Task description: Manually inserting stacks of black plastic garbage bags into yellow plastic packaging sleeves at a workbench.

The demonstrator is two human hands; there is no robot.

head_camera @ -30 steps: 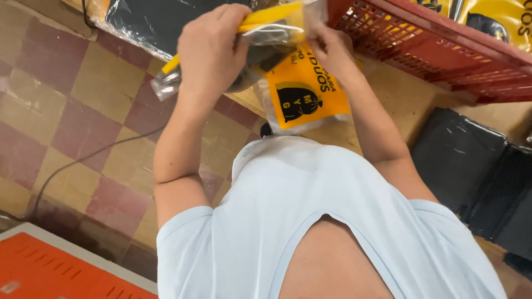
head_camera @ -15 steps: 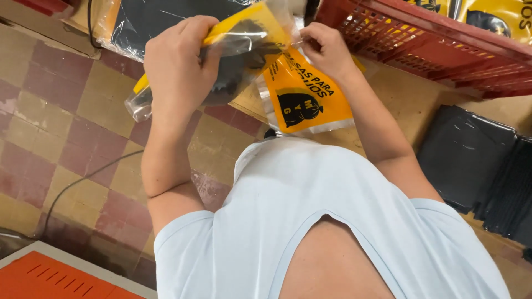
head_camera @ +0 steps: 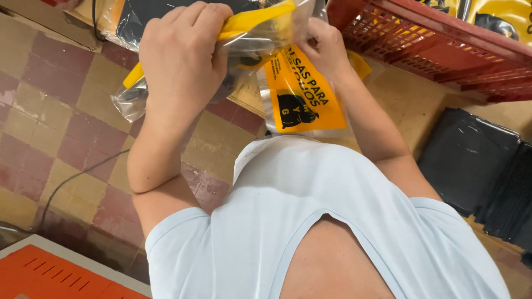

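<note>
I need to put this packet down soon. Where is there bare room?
Bare room: the tan surface between the red crate and the black bags, and the checkered floor at left. It is crowded where the left hand and right hand grip the clear packet.

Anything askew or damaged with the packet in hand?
Nothing looks damaged or spilled. The left hand and right hand hold a clear plastic packet with a yellow label, crumpled where the left hand grips it. A dark cable trails across the tiled floor.

Red crate (head_camera: 432, 50) right; open tiled floor (head_camera: 50, 133) left.
</note>
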